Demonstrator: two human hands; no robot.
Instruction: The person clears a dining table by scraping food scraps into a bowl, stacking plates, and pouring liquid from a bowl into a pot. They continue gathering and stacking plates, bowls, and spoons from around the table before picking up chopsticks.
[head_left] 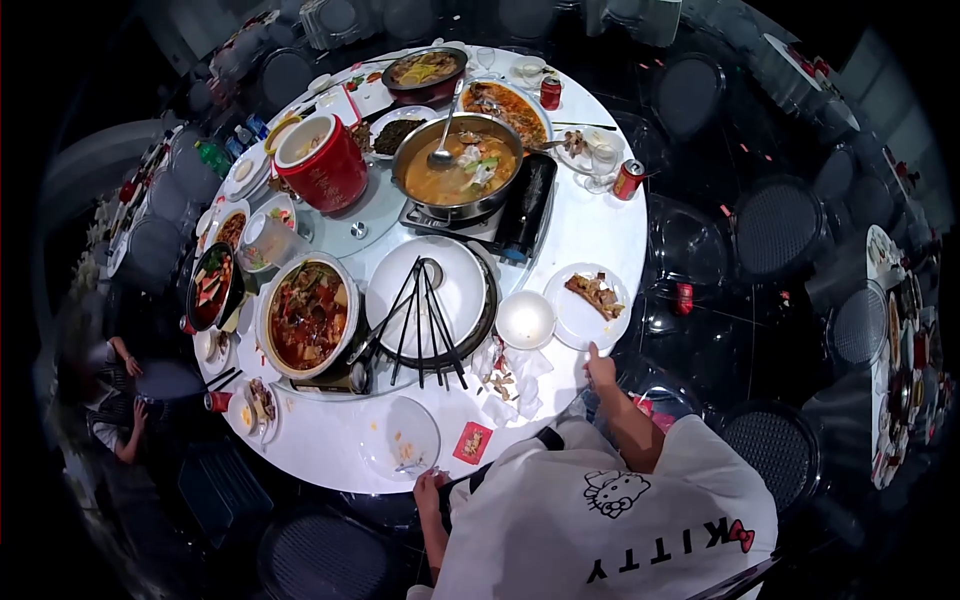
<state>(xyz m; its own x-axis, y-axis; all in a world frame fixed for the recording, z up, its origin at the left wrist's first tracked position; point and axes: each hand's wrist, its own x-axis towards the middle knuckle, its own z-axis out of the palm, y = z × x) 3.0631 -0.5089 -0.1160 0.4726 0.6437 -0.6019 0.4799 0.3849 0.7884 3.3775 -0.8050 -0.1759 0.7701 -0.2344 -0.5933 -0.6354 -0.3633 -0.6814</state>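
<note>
My right hand (600, 371) is closed at the near rim of a white plate (565, 325), which holds bones and food scraps (596, 295). My left hand (431, 484) is at the table edge, fingers curled, beside a clear plate (385, 440) with a few crumbs; what it holds, if anything, is too small to tell. A white bowl (525, 320) stands left of the bone plate. Crumpled tissues (527, 378) and scraps lie below it. Between my hands is a red packet (472, 443). Several black chopsticks (422, 325) lie across stacked white plates (390, 290).
The round table (300, 430) holds a stew pot (308, 315), a soup pot with ladle (457, 167) on a burner, a red bucket (330, 175) and a red can (628, 180). Chairs (777, 228) stand around. At the left is another person (115, 400).
</note>
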